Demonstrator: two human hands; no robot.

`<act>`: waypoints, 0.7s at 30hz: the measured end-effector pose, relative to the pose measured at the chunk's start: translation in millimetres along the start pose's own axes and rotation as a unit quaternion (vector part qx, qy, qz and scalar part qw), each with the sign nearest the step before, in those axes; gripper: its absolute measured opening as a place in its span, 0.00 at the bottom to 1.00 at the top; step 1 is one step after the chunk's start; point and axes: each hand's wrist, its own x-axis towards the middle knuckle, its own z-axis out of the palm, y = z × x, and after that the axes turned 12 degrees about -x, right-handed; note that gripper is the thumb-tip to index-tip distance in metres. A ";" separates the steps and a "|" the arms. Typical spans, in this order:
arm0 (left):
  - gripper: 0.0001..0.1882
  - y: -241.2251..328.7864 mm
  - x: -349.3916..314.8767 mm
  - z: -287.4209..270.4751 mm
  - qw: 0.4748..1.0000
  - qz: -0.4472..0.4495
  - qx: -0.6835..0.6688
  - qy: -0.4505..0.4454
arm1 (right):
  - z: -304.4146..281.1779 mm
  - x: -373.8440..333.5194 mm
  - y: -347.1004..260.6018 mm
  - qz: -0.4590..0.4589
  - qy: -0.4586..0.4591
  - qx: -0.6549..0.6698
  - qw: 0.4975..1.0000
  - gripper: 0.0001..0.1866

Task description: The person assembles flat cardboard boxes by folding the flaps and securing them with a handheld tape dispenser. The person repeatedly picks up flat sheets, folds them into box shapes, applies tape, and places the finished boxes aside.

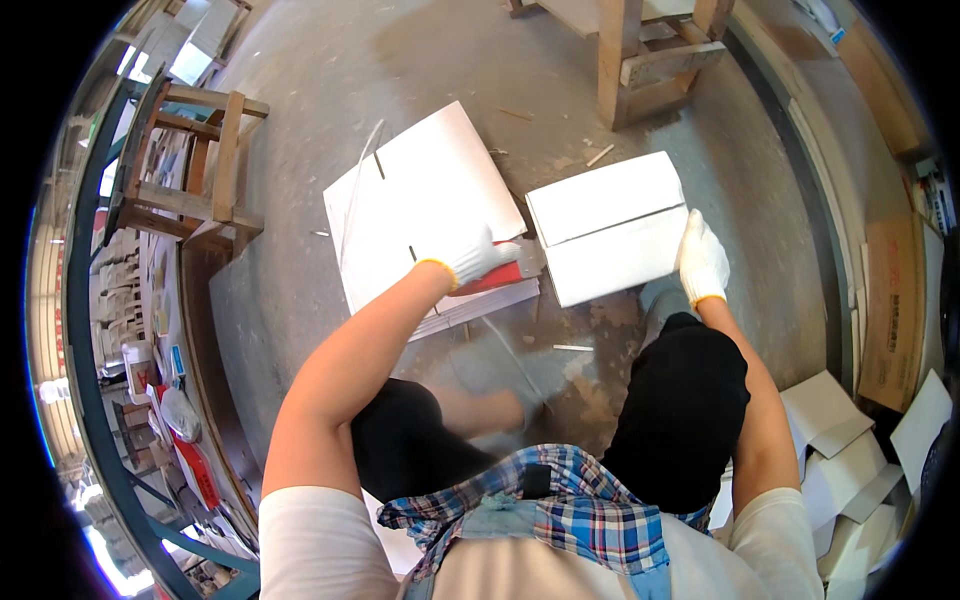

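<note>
My left hand [478, 258], in a white glove with a yellow cuff, grips a red-handled tool [500, 278] whose metal end reaches toward the closed white cardboard box [608, 225]. The tool lies over a stack of flat white cardboard sheets [420, 205] on the concrete floor. My right hand [702, 262], gloved the same way, presses on the box's right edge and holds it steady. The box has a seam running across its top. I am crouching, with both knees in black trousers below the hands.
A wooden stool [195, 165] stands at the left and a wooden frame [650, 60] at the top. More folded white boxes [850, 450] pile at the lower right. Brown cardboard [890, 310] leans at the right. Scraps litter the floor.
</note>
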 end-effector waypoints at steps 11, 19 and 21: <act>0.31 10.9 41.0 107.3 0.987 0.036 -0.062 -0.145 | 16.5 -1.9 4.7 -0.012 0.018 0.008 1.000 0.38; 0.29 -23.8 17.6 -31.1 0.993 -0.019 -0.060 -0.098 | 15.6 9.9 11.9 -0.017 0.028 0.038 0.999 0.39; 0.22 -47.1 16.7 -43.3 0.988 -0.110 -0.101 0.033 | 17.8 12.6 14.0 -0.024 0.026 0.040 0.999 0.39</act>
